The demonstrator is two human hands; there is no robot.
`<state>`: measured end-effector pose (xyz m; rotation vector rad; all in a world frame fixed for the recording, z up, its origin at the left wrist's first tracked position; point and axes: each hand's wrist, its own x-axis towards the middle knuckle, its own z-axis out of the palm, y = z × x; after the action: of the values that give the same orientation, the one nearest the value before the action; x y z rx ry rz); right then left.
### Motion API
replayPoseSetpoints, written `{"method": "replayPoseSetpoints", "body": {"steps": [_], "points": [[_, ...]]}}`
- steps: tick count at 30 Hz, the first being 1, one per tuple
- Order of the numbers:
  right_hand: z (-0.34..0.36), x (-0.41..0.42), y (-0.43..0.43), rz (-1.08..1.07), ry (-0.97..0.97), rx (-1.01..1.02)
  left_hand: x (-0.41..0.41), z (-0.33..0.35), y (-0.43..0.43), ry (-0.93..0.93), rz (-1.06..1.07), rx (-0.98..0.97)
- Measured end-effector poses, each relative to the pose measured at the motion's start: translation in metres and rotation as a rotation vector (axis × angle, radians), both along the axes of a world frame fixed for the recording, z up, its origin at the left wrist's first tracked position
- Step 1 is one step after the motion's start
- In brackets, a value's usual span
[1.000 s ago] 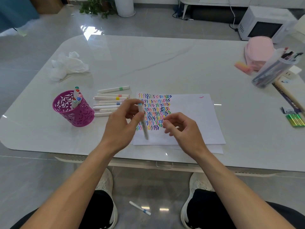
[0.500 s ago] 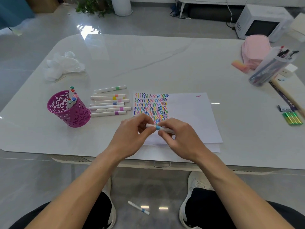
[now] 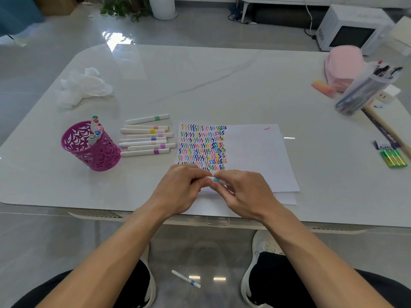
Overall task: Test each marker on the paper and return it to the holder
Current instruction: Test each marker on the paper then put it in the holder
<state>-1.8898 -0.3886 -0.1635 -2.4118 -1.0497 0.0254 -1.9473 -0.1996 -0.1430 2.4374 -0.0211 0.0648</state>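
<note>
Pinching blue-band marker [image 3: 215, 179] w/ left hand [image 3: 178, 190] & right hand [image 3: 246, 192] over paper [image 3: 255, 156].

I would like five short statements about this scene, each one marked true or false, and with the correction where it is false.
1. The left hand and the right hand grip one blue-banded marker. True.
2. Loose markers lie between the holder and the paper. True.
3. The holder is empty. False: standing markers are in it.
4. Colour fills the whole paper. False: the squiggles cover only its left part.
5. Nothing lies on the floor. False: a dropped marker lies between the shoes.
</note>
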Motion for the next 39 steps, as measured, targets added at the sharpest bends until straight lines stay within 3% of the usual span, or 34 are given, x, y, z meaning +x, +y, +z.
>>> {"method": "replayPoseSetpoints", "body": {"steps": [12,19,25,30,35,39], "points": [[0.005,-0.003,-0.001,-0.076,0.042,-0.064,-0.001,0.000,-0.006,0.023,0.095,-0.088],[0.015,0.008,-0.009,-0.223,0.246,0.025,0.005,0.003,0.006,0.013,0.253,-0.086],[0.017,0.014,-0.010,-0.300,0.566,0.319,0.004,-0.009,0.003,0.019,0.125,0.093],[0.023,0.020,-0.012,-0.382,0.909,0.712,0.006,-0.015,0.003,0.033,0.068,0.176],[0.016,0.021,-0.012,-0.357,0.753,0.634,0.007,-0.016,0.002,0.027,0.058,0.205],[0.010,0.020,-0.010,-0.403,0.769,0.652,0.008,-0.018,0.001,0.012,0.060,0.230]]}}
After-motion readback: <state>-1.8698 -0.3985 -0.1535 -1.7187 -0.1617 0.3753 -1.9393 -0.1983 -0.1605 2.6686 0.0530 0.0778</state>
